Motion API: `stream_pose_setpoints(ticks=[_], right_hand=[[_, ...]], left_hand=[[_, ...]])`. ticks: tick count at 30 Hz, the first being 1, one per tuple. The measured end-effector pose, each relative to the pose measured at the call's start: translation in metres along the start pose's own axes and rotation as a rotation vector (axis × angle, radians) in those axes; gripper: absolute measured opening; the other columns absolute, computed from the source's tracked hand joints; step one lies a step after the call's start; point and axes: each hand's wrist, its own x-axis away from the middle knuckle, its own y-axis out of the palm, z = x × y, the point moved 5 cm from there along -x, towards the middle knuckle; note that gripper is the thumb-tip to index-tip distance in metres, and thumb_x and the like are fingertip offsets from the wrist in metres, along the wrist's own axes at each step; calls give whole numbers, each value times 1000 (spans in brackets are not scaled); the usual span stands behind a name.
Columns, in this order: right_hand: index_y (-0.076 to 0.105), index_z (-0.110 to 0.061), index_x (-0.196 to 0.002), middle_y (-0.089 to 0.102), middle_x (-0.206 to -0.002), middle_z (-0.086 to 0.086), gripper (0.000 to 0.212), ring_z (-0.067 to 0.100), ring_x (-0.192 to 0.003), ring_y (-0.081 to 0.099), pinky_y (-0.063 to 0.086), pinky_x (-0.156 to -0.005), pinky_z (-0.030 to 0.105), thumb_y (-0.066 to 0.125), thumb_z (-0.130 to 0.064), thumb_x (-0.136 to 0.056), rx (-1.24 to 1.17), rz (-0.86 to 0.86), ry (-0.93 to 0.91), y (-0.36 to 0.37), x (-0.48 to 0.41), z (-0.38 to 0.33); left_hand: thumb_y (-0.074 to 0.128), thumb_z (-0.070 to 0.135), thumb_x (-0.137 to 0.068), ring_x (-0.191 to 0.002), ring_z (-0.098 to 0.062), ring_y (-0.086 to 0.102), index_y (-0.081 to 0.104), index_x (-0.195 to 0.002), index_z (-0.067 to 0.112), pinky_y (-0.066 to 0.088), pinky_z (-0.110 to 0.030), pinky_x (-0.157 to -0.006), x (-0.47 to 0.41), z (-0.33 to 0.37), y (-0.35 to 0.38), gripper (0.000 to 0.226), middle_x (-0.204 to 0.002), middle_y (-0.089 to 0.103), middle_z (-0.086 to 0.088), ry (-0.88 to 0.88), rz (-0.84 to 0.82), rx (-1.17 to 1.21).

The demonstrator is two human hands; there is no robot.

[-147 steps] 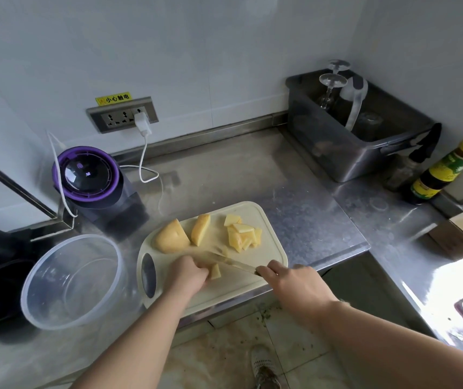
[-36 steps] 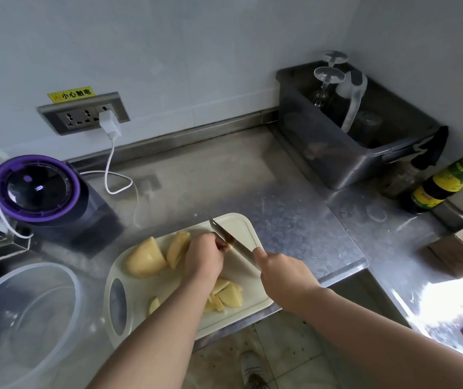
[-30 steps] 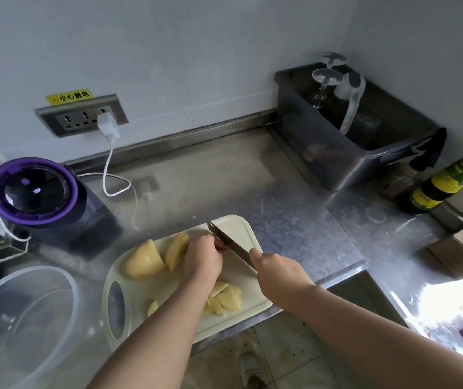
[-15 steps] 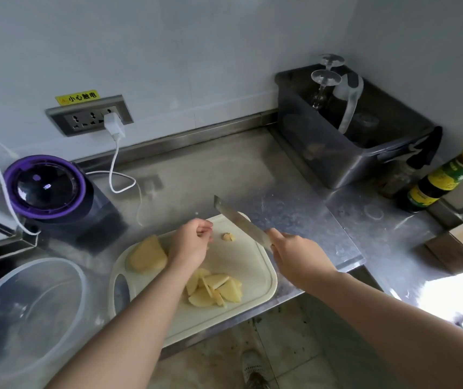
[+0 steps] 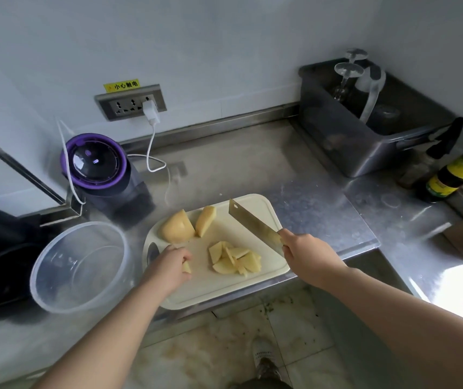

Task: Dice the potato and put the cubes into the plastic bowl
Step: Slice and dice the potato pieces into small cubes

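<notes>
Stained floor tiles and a shoe (image 5: 264,357) are seen nearest, below the front edge of the steel counter (image 5: 294,175). On that edge a pale cutting board (image 5: 224,287) is laid. At its near-left corner the left hand (image 5: 172,263) is curled, and a small potato piece (image 5: 186,267) is pinched in its fingers over the board. On the right, the knife (image 5: 252,224) is gripped by the right hand (image 5: 307,255), the blade held slanting over the board's far right. Between the hands, a pile of cut pieces (image 5: 235,261) is heaped on the board. Behind it, a large chunk (image 5: 177,228) and a wedge (image 5: 205,220) are left uncut. The plastic bowl (image 5: 53,293) is set just left of the board. Farther back, a purple-lidded appliance (image 5: 94,161) is parked below a wall socket (image 5: 130,102). A steel bin (image 5: 365,141) and a yellow-labelled bottle (image 5: 460,172) are tucked in the far-right corner.
</notes>
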Motion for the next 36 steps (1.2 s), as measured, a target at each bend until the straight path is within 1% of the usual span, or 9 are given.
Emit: stream_pose_setpoints(ticks=[4,7,10,12,15,19,24,31,36], right_hand=[[42,-17,-122,55,-76,4,22,23,-65,57,46,-56,33,32,-17,-102,-17,-2,18,2,7,-1],[42,-17,-117,50,-71,1,18,21,-63,54,39,-51,30,33,-19,-103,-33,6,34,2,11,1],[36,-19,-102,46,-67,0,3,21,-59,49,33,-49,29,33,-18,-102,-50,11,44,-1,15,3],[32,-19,-96,46,-67,1,6,21,-57,46,34,-50,30,33,-18,-102,-60,11,55,-2,17,5],[31,-20,-94,46,-66,0,8,21,-57,46,34,-51,31,33,-18,-102,-77,15,76,-4,17,8],[33,-18,-94,46,-67,1,8,20,-57,45,34,-52,31,33,-18,-102,-101,19,85,-6,17,10],[37,-18,-96,50,-70,2,6,22,-61,51,37,-53,31,34,-19,-102,-127,22,83,-5,16,11],[29,-21,-94,44,-67,1,9,19,-55,43,31,-48,29,33,-18,-101,-130,-6,64,-6,18,2],[28,-23,-95,44,-67,0,9,16,-54,41,30,-47,28,33,-18,-101,-122,-16,57,-6,18,1]], left_hand=[[65,20,-89,-116,-18,51,55,-122,23,41,-35,-105,6,3,1,35,-122,48,3,3,55,-7],[65,20,-87,-105,-13,56,56,-117,25,39,-36,-106,10,14,-4,31,-121,44,8,81,71,-17],[64,15,-88,-92,-11,54,59,-112,21,42,-22,-92,7,35,-11,25,-117,43,6,184,100,69],[63,13,-88,-88,-10,51,59,-115,18,41,-18,-86,3,50,-18,28,-116,45,5,213,128,143],[61,10,-88,-97,-16,56,58,-118,16,45,-22,-85,-2,63,-22,31,-117,55,-1,187,175,166],[62,13,-89,-101,-18,59,61,-116,18,46,-22,-81,-5,68,-10,28,-113,63,-1,100,91,139],[65,19,-88,-106,-20,59,59,-117,17,50,-29,-88,-10,66,-2,30,-116,63,-3,52,39,134],[62,20,-91,-113,-25,56,43,-134,21,49,-36,-91,-19,62,5,47,-122,61,-5,73,60,80],[55,19,-96,-109,-26,61,55,-125,15,50,-34,-91,-20,53,0,29,-118,65,-7,51,109,121]])
